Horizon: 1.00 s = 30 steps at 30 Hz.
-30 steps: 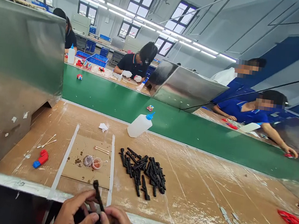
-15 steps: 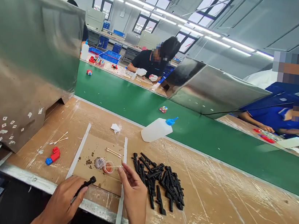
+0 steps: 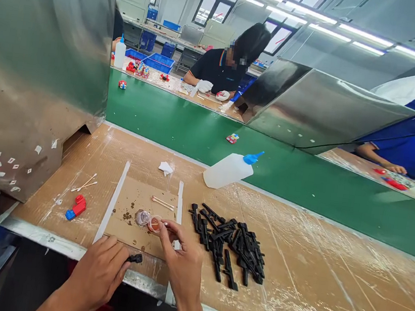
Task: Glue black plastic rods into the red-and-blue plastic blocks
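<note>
My left hand [image 3: 104, 267] is closed round a black plastic part [image 3: 136, 258]; only its blocky end sticks out past the thumb, at the table's front edge. My right hand [image 3: 181, 256] pinches a thin cotton swab [image 3: 160, 224] between thumb and fingers. The swab's end is at a small round cup [image 3: 151, 225] with reddish-orange contents. Touching or nearly touching that cup on the left is a second small clear cup [image 3: 142, 218]. Both stand on a stained cardboard sheet [image 3: 124, 231] taped along its sides. Two more swabs [image 3: 163, 203] lie behind the cups.
A pile of black parts [image 3: 228, 245] lies right of the cardboard. Behind it a white bottle with blue nozzle [image 3: 228, 171] stands by the green belt [image 3: 196, 123]. Red-and-blue piece [image 3: 76, 207], crossed swabs [image 3: 85, 183] and a metal panel [image 3: 42, 72] are left. Co-workers sit across.
My left hand has turned the black part, so its end now points right and sits lower. My right hand has shifted slightly, its fingertips closer to the cup. The view has tilted down.
</note>
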Available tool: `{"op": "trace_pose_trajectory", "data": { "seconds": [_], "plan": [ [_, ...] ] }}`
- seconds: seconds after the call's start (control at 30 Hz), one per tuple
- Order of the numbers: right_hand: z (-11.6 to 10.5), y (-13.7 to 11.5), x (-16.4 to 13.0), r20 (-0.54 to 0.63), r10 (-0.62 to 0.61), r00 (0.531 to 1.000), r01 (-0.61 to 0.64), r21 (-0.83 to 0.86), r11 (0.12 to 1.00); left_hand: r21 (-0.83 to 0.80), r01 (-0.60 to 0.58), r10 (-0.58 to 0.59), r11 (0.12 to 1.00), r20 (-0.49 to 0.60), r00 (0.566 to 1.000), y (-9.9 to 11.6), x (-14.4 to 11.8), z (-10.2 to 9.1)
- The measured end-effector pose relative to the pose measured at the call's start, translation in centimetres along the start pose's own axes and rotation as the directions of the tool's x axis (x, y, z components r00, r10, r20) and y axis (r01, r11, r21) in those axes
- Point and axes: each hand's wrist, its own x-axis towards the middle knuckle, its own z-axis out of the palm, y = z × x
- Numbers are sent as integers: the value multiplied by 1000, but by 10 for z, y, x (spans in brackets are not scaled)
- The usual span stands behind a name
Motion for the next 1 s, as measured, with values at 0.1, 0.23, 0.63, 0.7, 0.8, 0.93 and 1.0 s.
{"op": "trace_pose_trajectory", "data": {
  "seconds": [0.1, 0.23, 0.63, 0.7, 0.8, 0.93, 1.0],
  "plan": [
    [-3, 10, -7, -106, 18, 994, -16, 14, 1000, 48, -42, 43, 998, -9, 999, -1, 0, 2],
    [-5, 25, -15, -182, 168, 969, -145, 135, 980, 84, -73, 76, 994, -29, 997, -2, -1, 2],
    [2, 29, -17, -253, 313, 916, -214, 352, 911, 83, -56, 57, 995, -12, 998, 0, -2, 4],
    [3, 31, -17, -261, 303, 917, -202, 350, 915, 82, -62, 65, 995, -36, 997, 0, -2, 4],
    [3, 30, -17, -285, 288, 914, -176, 361, 916, 78, -64, 70, 995, -81, 994, 1, -2, 5],
    [-1, 23, -21, -350, 318, 881, -169, 395, 903, 84, -62, 69, 995, -91, 993, 1, -2, 5],
    [-4, 20, -25, -364, 333, 870, -171, 411, 896, 90, -60, 66, 994, -76, 995, 1, -1, 5]
  ]
}}
